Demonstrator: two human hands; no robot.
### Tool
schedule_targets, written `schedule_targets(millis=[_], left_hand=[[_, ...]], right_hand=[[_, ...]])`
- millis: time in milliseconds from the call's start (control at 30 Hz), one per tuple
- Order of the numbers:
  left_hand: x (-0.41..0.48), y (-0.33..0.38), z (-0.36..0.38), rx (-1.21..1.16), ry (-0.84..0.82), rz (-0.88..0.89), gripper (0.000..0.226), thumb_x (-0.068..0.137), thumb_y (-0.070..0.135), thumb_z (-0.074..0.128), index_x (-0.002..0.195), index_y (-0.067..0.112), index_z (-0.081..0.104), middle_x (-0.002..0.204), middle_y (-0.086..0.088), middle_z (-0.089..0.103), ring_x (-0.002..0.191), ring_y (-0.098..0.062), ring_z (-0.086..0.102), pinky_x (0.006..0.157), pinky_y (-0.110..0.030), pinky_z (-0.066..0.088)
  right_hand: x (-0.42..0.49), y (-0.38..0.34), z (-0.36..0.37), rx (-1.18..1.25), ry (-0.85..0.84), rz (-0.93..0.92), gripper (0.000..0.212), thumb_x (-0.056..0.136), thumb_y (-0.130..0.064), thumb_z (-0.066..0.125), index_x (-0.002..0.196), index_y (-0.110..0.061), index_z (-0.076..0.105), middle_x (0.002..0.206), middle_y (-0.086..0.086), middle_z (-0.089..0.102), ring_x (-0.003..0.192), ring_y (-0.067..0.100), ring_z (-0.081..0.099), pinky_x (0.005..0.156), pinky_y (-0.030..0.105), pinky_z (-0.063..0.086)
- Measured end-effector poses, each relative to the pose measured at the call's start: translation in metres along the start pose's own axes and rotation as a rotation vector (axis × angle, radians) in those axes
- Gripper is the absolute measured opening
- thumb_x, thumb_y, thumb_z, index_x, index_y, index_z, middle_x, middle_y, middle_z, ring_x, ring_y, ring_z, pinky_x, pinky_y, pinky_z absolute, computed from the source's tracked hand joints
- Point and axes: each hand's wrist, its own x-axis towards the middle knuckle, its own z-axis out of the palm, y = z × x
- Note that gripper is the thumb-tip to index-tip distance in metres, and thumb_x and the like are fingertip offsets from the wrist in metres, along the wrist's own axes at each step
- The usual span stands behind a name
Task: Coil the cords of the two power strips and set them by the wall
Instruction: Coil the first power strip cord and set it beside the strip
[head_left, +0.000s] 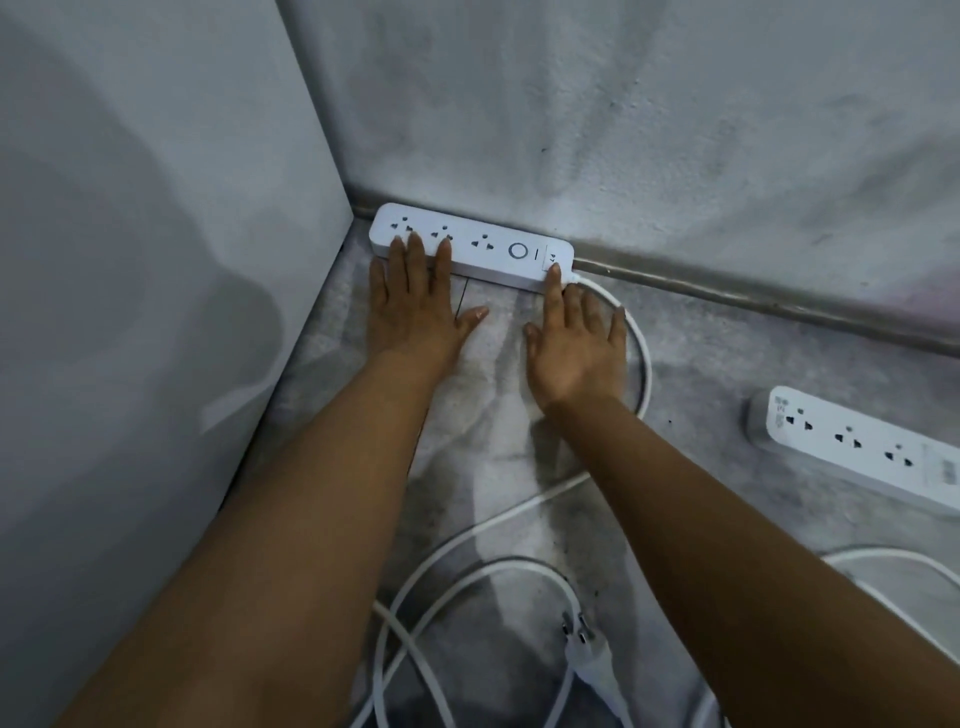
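A white power strip (483, 244) lies on the floor against the base of the far wall, in the corner. My left hand (415, 306) lies flat, with straight fingertips touching the strip's left sockets. My right hand (576, 343) is spread flat too, its index fingertip on the strip's right end. The strip's white cord (641, 358) leaves that end, curves down behind my right wrist and runs into loose loops near the bottom, beside a white plug (589, 654). A second white power strip (857, 447) lies at the right, away from the wall, with its cord (898, 571) below it.
A grey cabinet side or panel (156, 312) rises at the left and meets the rough grey wall (623, 130) in the corner. The floor (727, 338) is grey and mottled. Cord loops (441, 597) cover the floor between my forearms.
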Motion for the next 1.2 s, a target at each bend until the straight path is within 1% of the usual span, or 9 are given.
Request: schedule_targets(millis=[133, 333, 467, 633, 767, 867, 967, 1100, 1200], left_hand=[[0.0, 0.004, -0.007, 0.021, -0.041, -0.028, 0.084, 0.094, 0.067, 0.017, 0.152, 0.017, -0.018, 0.16, -0.014, -0.022, 0.148, -0.03, -0.019, 0.119, -0.048, -0.011], [-0.014, 0.006, -0.02, 0.026, -0.031, 0.019, 0.08, 0.096, 0.063, 0.014, 0.153, 0.015, -0.015, 0.161, -0.01, -0.021, 0.149, -0.026, -0.018, 0.119, -0.048, -0.009], [-0.034, 0.011, -0.028, 0.023, -0.034, 0.049, 0.078, 0.097, 0.061, 0.013, 0.153, 0.014, -0.012, 0.161, -0.01, -0.018, 0.149, -0.025, -0.016, 0.12, -0.047, -0.009], [-0.077, 0.019, -0.039, 0.036, -0.035, 0.068, 0.076, 0.097, 0.06, 0.013, 0.154, 0.014, -0.008, 0.162, -0.01, -0.013, 0.15, -0.025, -0.013, 0.12, -0.045, -0.01], [-0.119, 0.023, -0.044, -0.016, -0.06, 0.069, 0.073, 0.098, 0.059, 0.015, 0.155, 0.015, -0.001, 0.163, -0.008, -0.008, 0.15, -0.024, -0.01, 0.121, -0.044, -0.008], [-0.155, 0.023, -0.05, -0.036, -0.076, 0.091, 0.07, 0.099, 0.057, 0.017, 0.155, 0.016, 0.007, 0.164, -0.008, -0.002, 0.151, -0.023, -0.005, 0.122, -0.042, -0.004], [-0.191, 0.025, -0.052, -0.047, -0.058, 0.134, 0.067, 0.1, 0.053, 0.022, 0.154, 0.015, 0.013, 0.163, -0.01, 0.004, 0.15, -0.025, 0.001, 0.122, -0.042, -0.001], [-0.233, 0.027, -0.048, -0.019, -0.095, 0.18, 0.066, 0.101, 0.05, 0.024, 0.153, 0.012, 0.014, 0.162, -0.013, 0.007, 0.15, -0.027, 0.004, 0.121, -0.044, 0.002], [-0.257, 0.03, -0.045, -0.015, -0.12, 0.213, 0.065, 0.101, 0.05, 0.027, 0.153, 0.011, 0.017, 0.162, -0.013, 0.011, 0.15, -0.028, 0.008, 0.121, -0.044, 0.005]], right_hand=[[-0.002, 0.0, -0.014, -0.102, -0.008, 0.003, 0.062, 0.104, -0.039, 0.023, 0.156, -0.023, -0.006, 0.156, 0.012, 0.027, 0.142, 0.033, 0.027, 0.119, 0.055, 0.01], [-0.016, 0.007, -0.028, -0.025, 0.024, -0.032, 0.061, 0.104, -0.033, 0.026, 0.156, -0.02, -0.002, 0.152, 0.015, 0.031, 0.138, 0.031, 0.031, 0.116, 0.041, 0.021], [-0.038, 0.014, -0.031, -0.05, 0.028, -0.047, 0.06, 0.104, -0.036, 0.024, 0.157, -0.018, 0.002, 0.158, 0.014, 0.022, 0.144, 0.031, 0.023, 0.119, 0.04, 0.015], [-0.076, 0.027, -0.041, -0.072, -0.046, -0.106, 0.058, 0.105, -0.039, 0.017, 0.156, -0.017, 0.0, 0.165, 0.006, 0.003, 0.152, 0.025, 0.001, 0.122, 0.037, -0.001], [-0.113, 0.036, -0.051, -0.066, -0.089, -0.164, 0.059, 0.105, -0.038, 0.018, 0.156, -0.015, -0.001, 0.165, 0.007, 0.002, 0.152, 0.023, -0.001, 0.122, 0.035, -0.002], [-0.143, 0.041, -0.057, -0.037, -0.09, -0.211, 0.058, 0.105, -0.037, 0.023, 0.156, -0.014, 0.007, 0.164, 0.008, 0.01, 0.151, 0.024, 0.006, 0.123, 0.036, 0.003], [-0.172, 0.044, -0.055, -0.004, -0.029, -0.271, 0.056, 0.104, -0.034, 0.031, 0.154, -0.01, 0.021, 0.159, 0.012, 0.027, 0.147, 0.027, 0.024, 0.121, 0.038, 0.015], [-0.214, 0.049, -0.05, 0.038, -0.037, -0.312, 0.053, 0.101, -0.032, 0.04, 0.147, -0.006, 0.034, 0.147, 0.017, 0.043, 0.13, 0.034, 0.045, 0.107, 0.041, 0.034], [-0.244, 0.054, -0.048, 0.014, -0.098, -0.269, 0.053, 0.1, -0.039, 0.042, 0.141, -0.007, 0.041, 0.137, 0.017, 0.049, 0.118, 0.037, 0.052, 0.095, 0.043, 0.041]])
